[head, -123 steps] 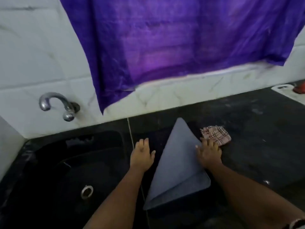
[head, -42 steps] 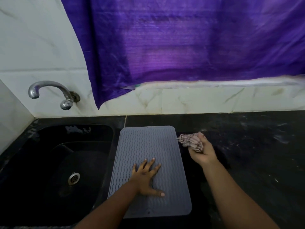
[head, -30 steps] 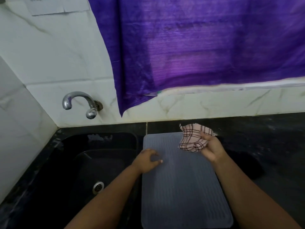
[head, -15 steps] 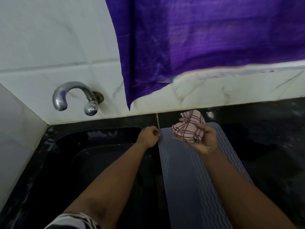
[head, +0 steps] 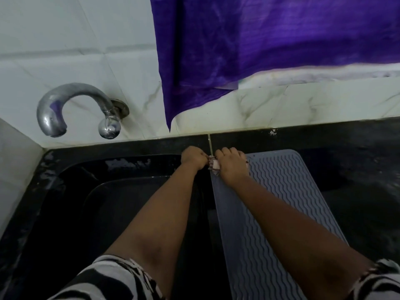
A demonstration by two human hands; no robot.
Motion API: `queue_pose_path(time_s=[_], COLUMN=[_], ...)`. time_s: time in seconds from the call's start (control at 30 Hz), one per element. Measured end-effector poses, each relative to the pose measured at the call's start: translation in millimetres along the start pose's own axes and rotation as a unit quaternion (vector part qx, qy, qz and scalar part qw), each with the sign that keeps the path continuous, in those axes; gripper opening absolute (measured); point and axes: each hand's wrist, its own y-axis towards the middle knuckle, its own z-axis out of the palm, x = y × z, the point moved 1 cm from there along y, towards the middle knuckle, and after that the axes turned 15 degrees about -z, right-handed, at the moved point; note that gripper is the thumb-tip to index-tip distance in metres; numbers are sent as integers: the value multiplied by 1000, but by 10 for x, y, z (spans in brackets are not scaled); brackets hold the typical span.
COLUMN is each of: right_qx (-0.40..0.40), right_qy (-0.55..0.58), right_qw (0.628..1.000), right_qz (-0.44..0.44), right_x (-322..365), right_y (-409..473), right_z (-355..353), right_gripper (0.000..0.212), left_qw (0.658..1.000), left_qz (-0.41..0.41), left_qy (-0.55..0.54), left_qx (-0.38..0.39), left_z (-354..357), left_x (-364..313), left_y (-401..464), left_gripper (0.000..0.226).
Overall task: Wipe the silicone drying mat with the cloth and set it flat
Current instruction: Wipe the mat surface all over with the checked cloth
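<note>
Right hand (head: pixel 232 167): curled tight round the checked cloth (head: pixel 214 168), which is bunched up so only a small bit is seen poking out on the left side of the fist; it's parked on the far left corner of the mat.
Left hand (head: pixel 194 159): fist-shaped too, knuckles up, pressed right against the cloth; whether a bit of cloth or the mat edge is pinched can't be made out from here.
Mat (head: pixel 287 191): grey silicone, wavy ribs up, laid flat on the black desk (head: pixel 357 161) just right of the sink, long side running toward the wall. The right forearm is stretched over it.
Sink (head: pixel 91 191): black basin, wet patches seen along the back rim, left forearm reaching across it.
Tap (head: pixel 71 105): curved chrome spout fixed to the white marble-look wall tiles (head: pixel 75 50).
Purple fabric (head: pixel 270 40): hung over the wall behind the desk, one corner drooping down near the seam.
Sleeves (head: pixel 112 280): black-and-white pattern, seen at the bottom edge.
</note>
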Motion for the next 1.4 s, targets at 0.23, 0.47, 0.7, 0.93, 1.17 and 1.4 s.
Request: queue_pose_path(time_s=[0.23,0.47,0.7,0.93,1.17,1.4], right_qx=[39,-54,20,111,9,57], right_qy=[22,140,-19,37,161,-14], right_qw=[998,988,1000,990,987,998], right_qz=[-53,41,7,-82,8,18], right_x=[346,60,196,773,297,401], right_y=[-1038,-213,-224,-1764,-626,-789], right_z=[66,-300,27,32,-299,108], right_gripper=[37,34,40,42,35,53], left_qw=[998,998,995,996,995,994], left_qz=[-46,-62,-89,-73,-36,-21], left_qy=[44,24,-33,-54,-7,4], left_qx=[8,-24,-25,-24,-88,-104], left_z=[25,-20,17,60,133,214], left_x=[-127,-170,-107,-128,-155,-154], left_y=[24,-57,-59,-64,-157,-177], left_gripper=[30,25,26,65,41,30])
